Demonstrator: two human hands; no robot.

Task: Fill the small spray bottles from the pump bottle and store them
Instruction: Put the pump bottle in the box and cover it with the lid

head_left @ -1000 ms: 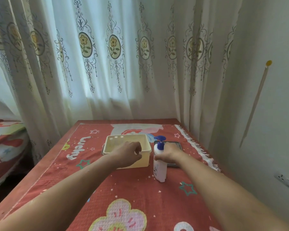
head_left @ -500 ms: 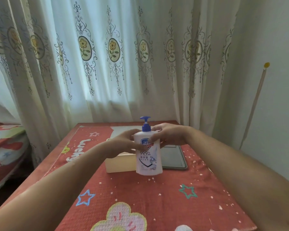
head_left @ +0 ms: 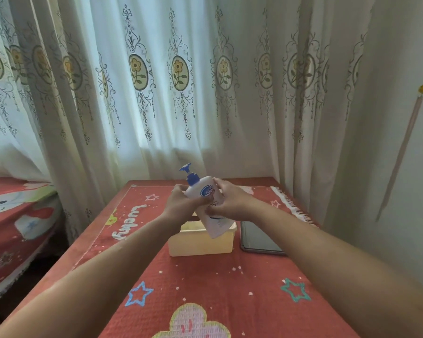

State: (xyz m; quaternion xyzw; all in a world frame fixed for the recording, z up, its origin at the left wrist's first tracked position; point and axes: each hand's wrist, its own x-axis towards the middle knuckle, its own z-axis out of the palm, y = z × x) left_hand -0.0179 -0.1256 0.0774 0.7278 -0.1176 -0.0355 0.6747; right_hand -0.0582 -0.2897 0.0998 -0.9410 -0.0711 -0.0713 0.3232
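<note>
The left hand (head_left: 181, 203) and right hand (head_left: 227, 198) each keep a snug grip on the white pump bottle (head_left: 206, 191), fingers curled round its sides, holding it tilted, blue pump leaning left, above the cream bin (head_left: 200, 242) on the bench (head_left: 205, 284)

Home bedroom: patterned curtains (head_left: 156, 93), bed (head_left: 15, 215), cloth-covered table (head_left: 205, 289).
</note>
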